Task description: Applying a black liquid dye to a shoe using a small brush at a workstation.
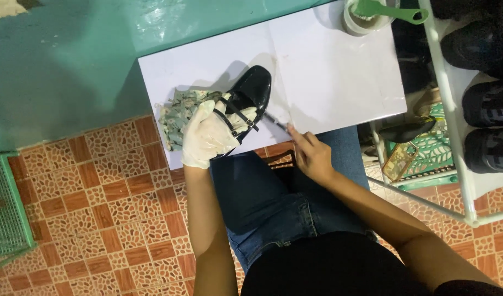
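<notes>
gloved left hand [207, 137] half inside shoe [251, 90]

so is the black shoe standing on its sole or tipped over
Tipped. The black shoe lies on its side on the white board, straps facing up, with the gloved left hand inside its opening.

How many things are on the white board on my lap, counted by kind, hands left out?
Black glossy shoe, held by the gloved left hand: 1
Floral cloth, under that hand: 1
Thin brush, held by the bare right hand: 1
Round tub at the far corner of the white board: 1
Green tool across the tub: 1
Total: 5
</notes>
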